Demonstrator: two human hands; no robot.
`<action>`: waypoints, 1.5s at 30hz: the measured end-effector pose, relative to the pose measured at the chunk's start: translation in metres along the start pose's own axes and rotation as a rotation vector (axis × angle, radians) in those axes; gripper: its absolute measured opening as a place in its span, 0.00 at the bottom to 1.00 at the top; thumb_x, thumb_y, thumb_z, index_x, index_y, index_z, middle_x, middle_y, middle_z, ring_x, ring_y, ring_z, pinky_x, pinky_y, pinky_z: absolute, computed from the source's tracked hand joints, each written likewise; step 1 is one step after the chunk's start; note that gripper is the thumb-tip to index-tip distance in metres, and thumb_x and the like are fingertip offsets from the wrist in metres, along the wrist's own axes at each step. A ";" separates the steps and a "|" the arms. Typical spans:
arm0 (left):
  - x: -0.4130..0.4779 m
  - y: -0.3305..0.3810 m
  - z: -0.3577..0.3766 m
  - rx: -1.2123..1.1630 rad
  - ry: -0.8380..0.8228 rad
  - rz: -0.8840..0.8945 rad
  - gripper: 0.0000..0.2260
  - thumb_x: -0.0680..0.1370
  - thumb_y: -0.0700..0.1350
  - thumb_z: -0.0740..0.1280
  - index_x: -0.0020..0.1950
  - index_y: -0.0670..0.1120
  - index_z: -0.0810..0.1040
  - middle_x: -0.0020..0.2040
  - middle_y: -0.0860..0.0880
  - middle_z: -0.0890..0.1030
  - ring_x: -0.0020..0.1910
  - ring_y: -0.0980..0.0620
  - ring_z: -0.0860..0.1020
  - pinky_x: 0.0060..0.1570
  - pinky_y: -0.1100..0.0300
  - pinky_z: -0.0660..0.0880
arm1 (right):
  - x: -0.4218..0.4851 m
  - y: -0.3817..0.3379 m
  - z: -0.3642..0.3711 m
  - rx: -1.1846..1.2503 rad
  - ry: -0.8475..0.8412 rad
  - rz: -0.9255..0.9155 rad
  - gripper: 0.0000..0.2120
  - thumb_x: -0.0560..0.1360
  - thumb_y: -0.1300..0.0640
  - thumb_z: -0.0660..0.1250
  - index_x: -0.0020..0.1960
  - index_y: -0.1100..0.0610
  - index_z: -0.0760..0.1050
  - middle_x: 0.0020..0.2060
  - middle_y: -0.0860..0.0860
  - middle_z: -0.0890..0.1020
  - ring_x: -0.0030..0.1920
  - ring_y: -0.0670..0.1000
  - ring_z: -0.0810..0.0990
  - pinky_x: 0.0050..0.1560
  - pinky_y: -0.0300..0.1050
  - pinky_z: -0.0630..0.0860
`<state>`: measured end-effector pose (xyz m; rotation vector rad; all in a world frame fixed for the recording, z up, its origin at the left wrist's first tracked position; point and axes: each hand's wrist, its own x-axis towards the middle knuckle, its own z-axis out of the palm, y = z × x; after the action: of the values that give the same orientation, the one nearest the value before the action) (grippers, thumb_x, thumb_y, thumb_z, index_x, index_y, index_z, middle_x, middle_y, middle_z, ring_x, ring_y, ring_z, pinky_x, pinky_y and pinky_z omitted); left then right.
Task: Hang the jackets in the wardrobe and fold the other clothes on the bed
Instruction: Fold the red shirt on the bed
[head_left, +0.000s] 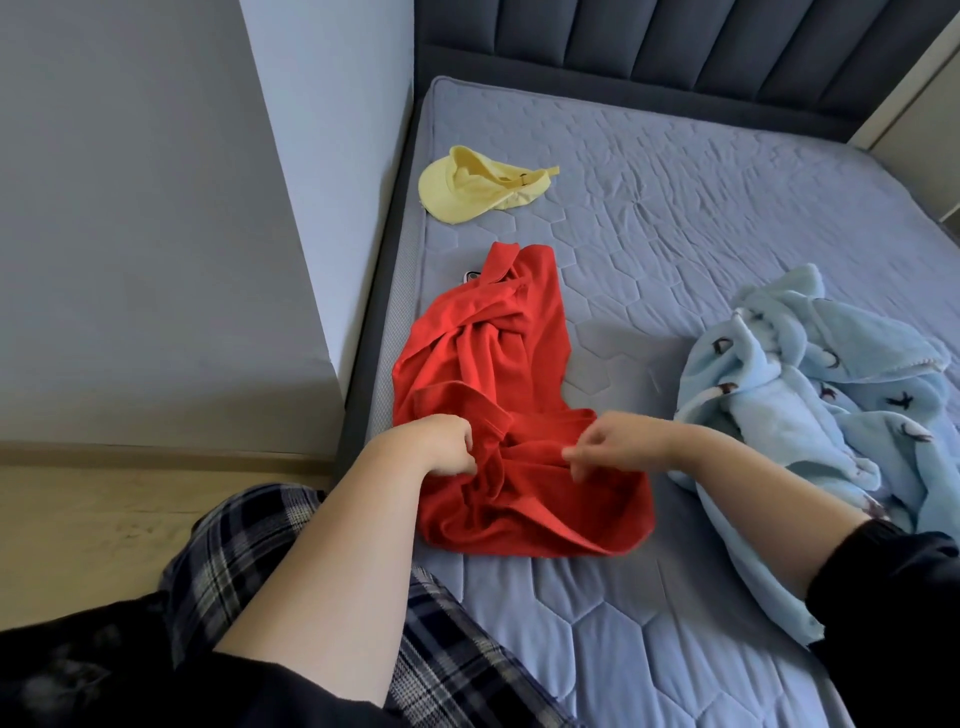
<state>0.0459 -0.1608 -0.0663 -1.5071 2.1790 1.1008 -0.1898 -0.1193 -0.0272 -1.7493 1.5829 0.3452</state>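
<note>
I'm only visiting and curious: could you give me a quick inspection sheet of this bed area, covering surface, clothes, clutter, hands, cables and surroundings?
Surface: quilted blue-grey mattress, no sheet, wrinkled.
Job's things: red shirt, crumpled near the mattress's left edge; light blue fleece garment, heaped to its right, apart from it.
Clutter: yellow cap lying towards the headboard; small dark object peeking from under the red shirt's far end, too hidden to identify.
Hands: left hand grips and right hand pinches the red shirt's near end.
Cables: nothing seen.
Surroundings: padded headboard, grey wall on the left, wooden floor.
</note>
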 end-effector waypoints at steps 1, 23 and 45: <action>0.000 0.001 0.001 -0.022 -0.030 -0.015 0.13 0.76 0.49 0.68 0.57 0.43 0.77 0.49 0.48 0.81 0.39 0.51 0.78 0.36 0.63 0.72 | 0.005 0.003 0.003 -0.017 0.181 0.041 0.14 0.76 0.46 0.65 0.49 0.55 0.82 0.47 0.53 0.83 0.49 0.51 0.80 0.53 0.44 0.74; -0.008 0.033 -0.002 -0.484 0.584 0.387 0.05 0.74 0.46 0.70 0.38 0.49 0.83 0.31 0.55 0.80 0.34 0.59 0.77 0.35 0.63 0.68 | -0.024 -0.054 -0.015 0.114 0.969 -0.144 0.12 0.66 0.68 0.66 0.47 0.58 0.79 0.43 0.53 0.75 0.46 0.53 0.74 0.46 0.43 0.69; -0.202 0.178 -0.233 0.070 1.547 0.529 0.06 0.74 0.45 0.65 0.37 0.45 0.75 0.36 0.51 0.73 0.35 0.51 0.70 0.32 0.62 0.61 | -0.192 -0.179 -0.238 0.088 1.562 -0.425 0.09 0.68 0.65 0.61 0.40 0.53 0.75 0.34 0.47 0.79 0.38 0.52 0.77 0.38 0.45 0.74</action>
<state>0.0178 -0.1596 0.2883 -2.1086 3.5920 -0.4381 -0.1252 -0.1431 0.3205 -2.2759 1.9085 -1.6319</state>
